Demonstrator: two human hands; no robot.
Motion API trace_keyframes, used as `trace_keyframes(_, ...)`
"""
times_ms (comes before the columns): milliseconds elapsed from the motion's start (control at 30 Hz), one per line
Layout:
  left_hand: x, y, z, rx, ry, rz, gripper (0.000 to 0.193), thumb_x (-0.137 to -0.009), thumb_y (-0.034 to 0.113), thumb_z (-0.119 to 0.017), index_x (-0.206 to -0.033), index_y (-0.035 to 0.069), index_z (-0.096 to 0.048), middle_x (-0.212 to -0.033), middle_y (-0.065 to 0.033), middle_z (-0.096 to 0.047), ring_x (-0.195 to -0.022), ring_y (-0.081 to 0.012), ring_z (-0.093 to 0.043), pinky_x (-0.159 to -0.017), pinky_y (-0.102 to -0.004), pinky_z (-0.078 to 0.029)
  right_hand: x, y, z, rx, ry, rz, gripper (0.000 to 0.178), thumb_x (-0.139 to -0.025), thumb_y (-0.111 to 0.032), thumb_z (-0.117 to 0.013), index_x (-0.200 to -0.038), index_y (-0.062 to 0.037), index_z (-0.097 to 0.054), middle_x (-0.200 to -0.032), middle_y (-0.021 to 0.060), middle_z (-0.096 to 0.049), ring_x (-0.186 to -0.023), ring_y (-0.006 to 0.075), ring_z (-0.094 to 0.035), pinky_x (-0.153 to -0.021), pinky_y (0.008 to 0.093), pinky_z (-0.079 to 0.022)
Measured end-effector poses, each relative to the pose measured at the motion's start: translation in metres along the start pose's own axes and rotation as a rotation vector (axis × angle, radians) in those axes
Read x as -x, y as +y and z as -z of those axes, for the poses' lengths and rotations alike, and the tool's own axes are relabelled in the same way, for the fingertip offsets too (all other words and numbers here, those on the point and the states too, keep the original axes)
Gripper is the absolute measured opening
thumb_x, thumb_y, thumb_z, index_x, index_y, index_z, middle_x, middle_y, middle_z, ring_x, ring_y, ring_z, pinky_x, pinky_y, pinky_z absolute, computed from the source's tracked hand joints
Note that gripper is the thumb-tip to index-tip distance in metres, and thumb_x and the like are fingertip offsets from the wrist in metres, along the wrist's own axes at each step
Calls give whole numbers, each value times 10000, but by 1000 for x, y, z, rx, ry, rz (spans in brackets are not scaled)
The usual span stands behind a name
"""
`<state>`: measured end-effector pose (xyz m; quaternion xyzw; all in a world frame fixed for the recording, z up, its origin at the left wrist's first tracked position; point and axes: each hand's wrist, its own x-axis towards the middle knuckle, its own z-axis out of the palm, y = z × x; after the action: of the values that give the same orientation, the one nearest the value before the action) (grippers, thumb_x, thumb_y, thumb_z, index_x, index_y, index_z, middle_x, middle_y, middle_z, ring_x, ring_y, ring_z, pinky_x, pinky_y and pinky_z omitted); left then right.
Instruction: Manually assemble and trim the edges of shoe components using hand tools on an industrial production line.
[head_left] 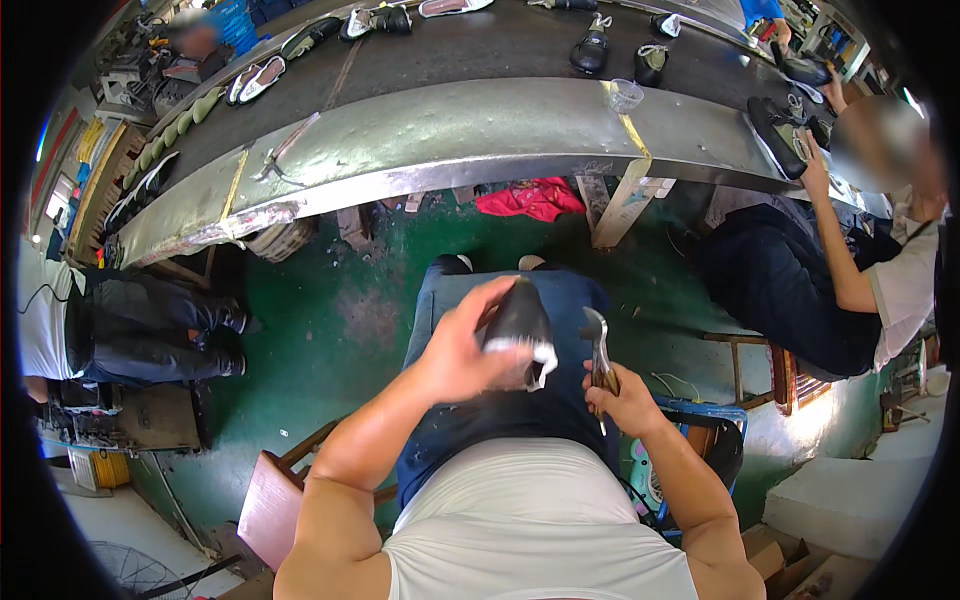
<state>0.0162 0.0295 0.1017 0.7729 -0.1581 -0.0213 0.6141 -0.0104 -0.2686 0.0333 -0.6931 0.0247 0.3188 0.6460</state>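
Note:
Over my lap, my left hand [458,348] grips a black shoe upper [522,316] with a white lining edge bunched at its near end. The fingers wrap around its side and are slightly blurred. To the right of the shoe, my right hand [625,402] is closed around the handles of a pair of lasting pliers [599,345]. Their curved metal head points up and away from me. A small gap separates the pliers from the shoe.
Ahead runs a dark conveyor [470,55] with a metal edge [400,140], carrying several shoes [592,50] and a clear plastic cup [626,95]. Red cloth [535,198] lies beneath it. A co-worker [860,270] handles a shoe at right; another person [130,320] is at left.

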Motion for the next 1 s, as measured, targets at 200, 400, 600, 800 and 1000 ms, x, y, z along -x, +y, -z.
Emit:
trace_keyframes(200, -9, -122, -49, -406, -105, 328, 595, -948, 420, -592, -1409, 50, -526, -1248, -278, -622, -1137, -403, -618, -999, -417, -475, -9, 4, -3, 153, 45, 53, 325, -927, -78, -618, -1224, 26, -537, -971, 69, -642, -830, 157, -626, -757, 307, -517)
trace_keyframes(400, 0, -106, -50, -316, -77, 493, 419, -968, 318, -507, -1216, 3, -630, -1021, -288, -675, -1006, -447, -649, -905, -455, -511, -8, -6, -13, 705, -18, 237, 264, -951, -164, -595, -1169, -17, -570, -877, 185, -661, -819, 332, -664, -758, 409, -516)
trace_keyframes(600, 4, -125, -25, 370, -272, 659, 383, -867, -57, -466, -1187, 7, -667, -1032, -24, -703, -910, -121, -664, -791, -277, -534, -26, 6, -18, 945, -13, 110, 223, -941, -193, -593, -1042, 1, -548, -950, 266, -658, -936, 464, -627, -808, 539, -478)
trace_keyframes(800, 15, -118, -22, 696, -334, 651, 690, -827, -58, -552, -1493, 30, -395, -1391, -86, -538, -1280, -172, -501, -1096, -311, -377, -18, -21, -7, 1010, -197, 287, 390, -923, -134, -588, -1255, 59, -518, -1091, 255, -622, -1024, 418, -620, -872, 491, -503)
trace_keyframes(1000, 43, -128, -49, 266, -271, 466, 973, -840, 27, -680, -1589, 21, -60, -1585, -210, -288, -1462, -241, -299, -1185, -319, -246, -23, -29, -14, 1387, -88, 553, 524, -844, -45, -604, -1314, 143, -466, -1171, 260, -555, -1122, 388, -557, -916, 430, -517)
